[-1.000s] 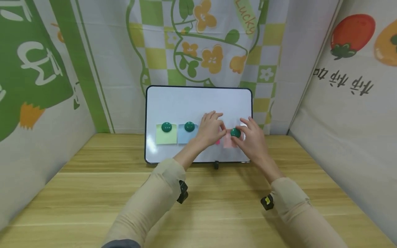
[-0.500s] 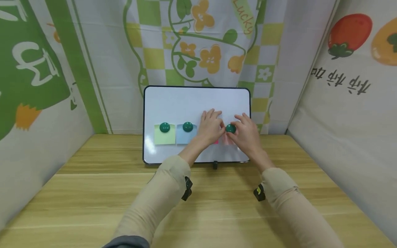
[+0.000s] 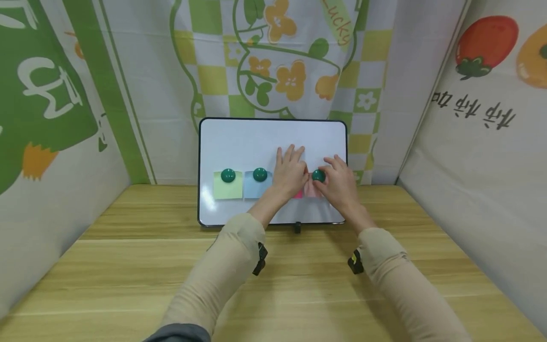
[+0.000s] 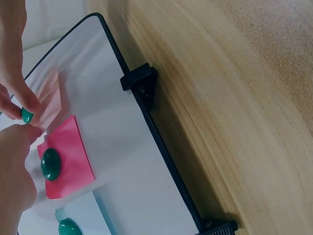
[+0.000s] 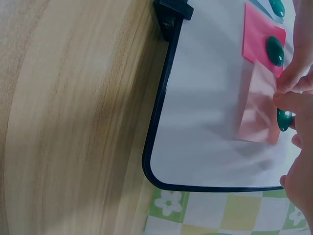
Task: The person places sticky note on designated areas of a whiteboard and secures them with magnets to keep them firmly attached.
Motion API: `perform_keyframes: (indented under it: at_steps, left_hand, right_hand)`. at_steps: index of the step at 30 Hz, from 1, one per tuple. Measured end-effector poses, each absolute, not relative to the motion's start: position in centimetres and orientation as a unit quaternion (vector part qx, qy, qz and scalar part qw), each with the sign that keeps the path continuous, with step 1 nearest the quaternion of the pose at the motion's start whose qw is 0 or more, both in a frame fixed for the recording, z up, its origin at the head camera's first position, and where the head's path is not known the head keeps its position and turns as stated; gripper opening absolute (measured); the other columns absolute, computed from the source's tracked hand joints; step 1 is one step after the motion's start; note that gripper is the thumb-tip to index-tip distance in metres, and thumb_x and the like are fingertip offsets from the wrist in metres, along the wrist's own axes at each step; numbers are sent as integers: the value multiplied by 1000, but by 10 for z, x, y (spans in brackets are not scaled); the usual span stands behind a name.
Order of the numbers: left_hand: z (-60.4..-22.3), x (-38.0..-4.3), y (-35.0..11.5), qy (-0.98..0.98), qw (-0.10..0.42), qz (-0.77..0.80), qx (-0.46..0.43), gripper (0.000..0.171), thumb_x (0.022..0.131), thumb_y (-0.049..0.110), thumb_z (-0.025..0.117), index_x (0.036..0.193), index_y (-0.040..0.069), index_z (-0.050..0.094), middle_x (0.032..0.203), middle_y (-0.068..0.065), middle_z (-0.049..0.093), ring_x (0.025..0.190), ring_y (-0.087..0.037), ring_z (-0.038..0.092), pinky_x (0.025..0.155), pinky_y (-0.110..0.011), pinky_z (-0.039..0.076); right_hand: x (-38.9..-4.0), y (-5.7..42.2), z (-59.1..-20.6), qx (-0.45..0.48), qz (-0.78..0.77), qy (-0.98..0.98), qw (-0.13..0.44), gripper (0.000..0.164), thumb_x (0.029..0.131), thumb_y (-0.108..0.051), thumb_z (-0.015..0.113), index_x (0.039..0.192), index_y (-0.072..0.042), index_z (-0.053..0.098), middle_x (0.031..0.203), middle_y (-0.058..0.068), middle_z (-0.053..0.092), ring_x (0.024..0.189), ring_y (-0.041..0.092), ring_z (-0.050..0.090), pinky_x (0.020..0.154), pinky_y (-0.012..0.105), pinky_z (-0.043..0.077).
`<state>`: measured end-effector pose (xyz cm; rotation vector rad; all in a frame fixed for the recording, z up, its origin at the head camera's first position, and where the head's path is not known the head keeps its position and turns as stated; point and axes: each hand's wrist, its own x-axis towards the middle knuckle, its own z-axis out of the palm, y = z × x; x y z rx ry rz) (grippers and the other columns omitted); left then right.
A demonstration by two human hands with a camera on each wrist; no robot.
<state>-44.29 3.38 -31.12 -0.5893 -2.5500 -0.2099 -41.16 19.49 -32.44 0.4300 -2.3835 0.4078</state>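
Note:
A whiteboard [image 3: 248, 142] with a dark frame stands on the table. My left hand [image 3: 289, 175] pinches the upper left corner of a pale pink sticky note [image 5: 259, 110], which lifts off the board at its lower edge. My right hand [image 3: 340, 185] holds a round green magnet [image 3: 318, 175] between thumb and fingers at the top of that note. Beside it, a bright pink note [image 4: 68, 169] sits under another green magnet [image 4: 51, 164], mostly hidden by my left hand in the head view.
A light green note [image 3: 228, 191] and a blue note [image 3: 256, 191] hang farther left, each under a green magnet. Black clip feet [image 4: 140, 81] support the board's lower edge. The wooden table [image 3: 299, 294] lies in front, with printed curtains [image 3: 149, 95] behind and at the sides.
My right hand has moved left and slightly up with the magnet, closer to my left hand. The pale pink note has shifted slightly left. My left hand stays nearly in place, its fingers spread more upward.

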Motion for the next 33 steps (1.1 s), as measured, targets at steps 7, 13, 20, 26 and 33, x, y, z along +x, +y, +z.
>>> perform_keyframes:
  at_steps: [7,13,20,26,33]
  left_hand:
    - [-314,-445,35,-938,276,-43,-204,18,94,36,65,100,23,76,160,-1,36,151,-31,23,122,-63,5]
    - [-315,-446,38,-934,301,-35,-189,20,93,40,66,99,24,77,157,2,41,147,-30,30,120,-65,9]
    - [-318,-446,42,-935,306,-28,-176,23,94,42,64,101,24,77,157,0,41,145,-31,33,119,-67,12]
    - [-318,-447,45,-936,305,-23,-172,23,95,44,63,101,27,76,157,0,41,144,-31,34,119,-67,11]
    - [-318,-445,46,-935,309,-6,-174,24,96,44,61,108,28,74,156,-2,42,142,-31,37,117,-69,14]
  right_hand:
    - [-417,193,-326,169,156,-912,340,36,82,-20,80,110,0,71,139,18,58,141,40,41,112,60,36]
    - [-421,194,-328,167,156,-909,348,36,81,-20,80,109,1,72,137,19,59,139,41,43,111,60,38]
    - [-423,196,-328,165,153,-912,343,36,81,-19,81,110,0,71,138,18,59,140,40,43,112,58,36]
    - [-424,194,-329,164,156,-913,341,36,81,-20,81,110,0,71,138,18,58,140,40,42,113,59,36]
    - [-425,194,-330,165,154,-912,343,39,80,-18,82,112,1,70,138,19,58,140,40,42,112,60,36]
